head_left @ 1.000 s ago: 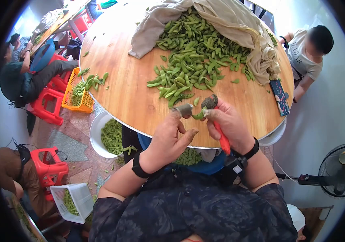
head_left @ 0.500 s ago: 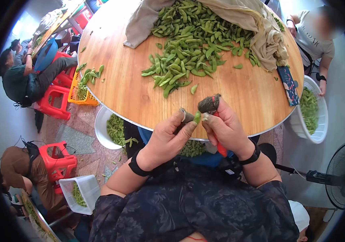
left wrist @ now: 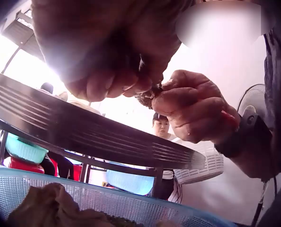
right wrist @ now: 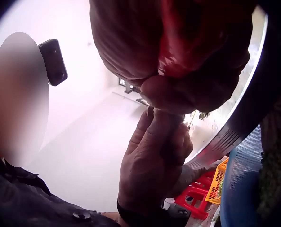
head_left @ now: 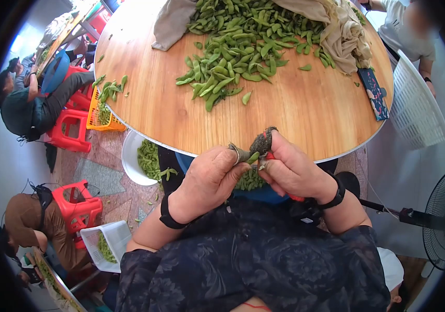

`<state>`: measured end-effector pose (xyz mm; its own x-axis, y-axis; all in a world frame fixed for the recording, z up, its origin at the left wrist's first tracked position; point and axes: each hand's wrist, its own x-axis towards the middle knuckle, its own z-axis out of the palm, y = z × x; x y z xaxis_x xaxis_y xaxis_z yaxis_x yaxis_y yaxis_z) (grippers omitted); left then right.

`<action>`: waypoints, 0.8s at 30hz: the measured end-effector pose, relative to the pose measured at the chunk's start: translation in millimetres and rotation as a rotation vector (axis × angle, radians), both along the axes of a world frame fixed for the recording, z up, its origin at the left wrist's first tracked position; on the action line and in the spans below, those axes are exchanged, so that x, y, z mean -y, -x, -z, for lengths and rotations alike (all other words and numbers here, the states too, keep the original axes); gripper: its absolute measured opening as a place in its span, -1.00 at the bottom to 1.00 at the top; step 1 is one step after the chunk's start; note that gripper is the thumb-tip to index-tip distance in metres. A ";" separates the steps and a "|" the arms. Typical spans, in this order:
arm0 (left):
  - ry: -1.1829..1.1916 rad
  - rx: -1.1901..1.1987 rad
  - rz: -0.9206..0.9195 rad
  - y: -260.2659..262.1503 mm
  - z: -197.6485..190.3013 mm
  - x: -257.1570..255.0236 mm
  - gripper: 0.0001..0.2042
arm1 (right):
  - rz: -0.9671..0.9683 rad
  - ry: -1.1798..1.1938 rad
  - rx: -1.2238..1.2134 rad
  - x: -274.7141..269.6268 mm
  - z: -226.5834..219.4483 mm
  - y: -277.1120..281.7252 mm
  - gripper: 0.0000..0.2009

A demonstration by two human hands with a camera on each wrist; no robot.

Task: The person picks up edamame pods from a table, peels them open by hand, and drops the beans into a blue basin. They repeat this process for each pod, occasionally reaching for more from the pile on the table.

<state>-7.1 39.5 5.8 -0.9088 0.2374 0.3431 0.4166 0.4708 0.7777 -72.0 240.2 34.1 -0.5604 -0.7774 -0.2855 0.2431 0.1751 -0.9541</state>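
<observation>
Both hands meet at near edge of round bench. Left hand pinches green pod between thumb and fingers. Right hand curled tight round red-handled tool, its tip at the pod. Pod heap toward far edge, partly under cloth

Pod mostly hidden between hands

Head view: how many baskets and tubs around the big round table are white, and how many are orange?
White mesh baskets: 2, one by the table's right edge and one on the floor at lower left
White round tub: 1
Orange basket: 1
Total: 4
</observation>
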 end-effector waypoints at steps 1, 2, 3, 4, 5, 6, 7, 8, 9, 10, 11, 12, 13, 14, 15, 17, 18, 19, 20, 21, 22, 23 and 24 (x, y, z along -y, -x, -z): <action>0.025 -0.005 -0.003 -1.4 -1.2 0.0 -0.91 | -0.001 0.000 0.003 0.1 3.1 -1.5 -0.89; 0.026 -0.002 -0.004 -3.7 -0.3 -1.0 -0.91 | 0.006 -0.021 -0.114 0.0 8.5 -3.5 -0.90; 0.048 0.012 -0.019 -6.0 0.8 -2.7 -0.92 | 0.011 -0.041 -0.232 -0.2 11.8 -5.1 -0.91; 0.071 0.027 -0.034 -7.6 2.0 -3.5 -0.92 | 0.010 -0.041 -0.228 1.4 12.3 -5.9 -0.91; 0.070 0.031 -0.034 -9.0 3.4 -3.6 -0.92 | 0.026 -0.036 -0.250 4.2 12.6 -7.1 -0.90; -0.064 0.123 -0.026 -10.8 5.1 -4.6 -0.92 | 0.043 -0.031 -0.271 5.2 12.7 -8.5 -0.89; -0.198 0.214 -0.019 -12.4 6.5 -5.9 -0.88 | 0.044 -0.031 -0.267 3.7 11.1 -9.4 -0.89; -0.198 0.220 -0.020 -14.0 4.3 -3.5 -0.88 | 0.013 0.029 -0.111 1.8 7.7 -9.5 -0.85; -0.409 0.529 0.089 -15.7 -0.7 2.6 -0.87 | -0.016 0.089 0.046 0.7 5.7 -10.1 -0.82; -0.618 0.837 0.199 -17.0 -3.2 6.8 -0.83 | -0.015 0.089 0.051 0.1 5.6 -11.3 -0.82; -0.619 0.844 0.200 -18.5 -2.6 7.4 -0.83 | -0.069 0.190 0.232 -1.0 6.0 -13.2 -0.77; -0.841 0.957 0.328 -20.2 -2.2 7.6 -0.81 | -0.124 0.292 0.413 -1.9 6.7 -15.1 -0.72; -1.065 1.063 0.459 -21.6 -1.7 7.8 -0.78 | -0.121 0.292 0.419 -3.1 7.4 -17.7 -0.72; -1.171 1.092 0.563 -22.0 2.3 8.7 -0.75 | -0.133 0.355 0.587 -4.3 8.0 -20.3 -0.69; -1.171 1.097 0.561 -23.6 7.0 9.0 -0.75 | -0.144 0.419 0.756 -4.2 8.6 -22.5 -0.67; -1.292 1.092 0.632 -25.4 13.7 7.0 -0.75 | -0.140 0.428 0.770 -4.7 5.8 -26.0 -0.66; -1.291 1.094 0.636 -25.3 12.8 5.7 -0.75 | -0.092 0.363 0.655 -4.2 3.6 -27.7 -0.67; -1.215 1.046 0.534 -26.1 10.8 5.1 -0.75 | -0.046 0.298 0.539 -3.6 2.3 -29.0 -0.68; -1.135 0.994 0.434 -26.3 9.2 4.7 -0.76 | -0.045 0.299 0.535 -3.7 2.5 -28.8 -0.68; -1.131 0.991 0.438 -25.9 8.9 4.0 -0.76 | -0.001 0.248 0.446 -4.1 3.6 -28.2 -0.71; -1.023 0.933 0.361 -26.0 9.2 2.8 -0.77 | 0.042 0.195 0.359 -4.5 4.8 -27.8 -0.73; -0.915 0.875 0.284 -26.6 9.8 1.5 -0.78 | 0.041 0.194 0.358 -4.9 6.7 -28.8 -0.73; -0.918 0.876 0.284 -27.9 9.2 -0.4 -0.78 | 0.055 0.190 0.292 -5.7 9.1 -30.8 -0.78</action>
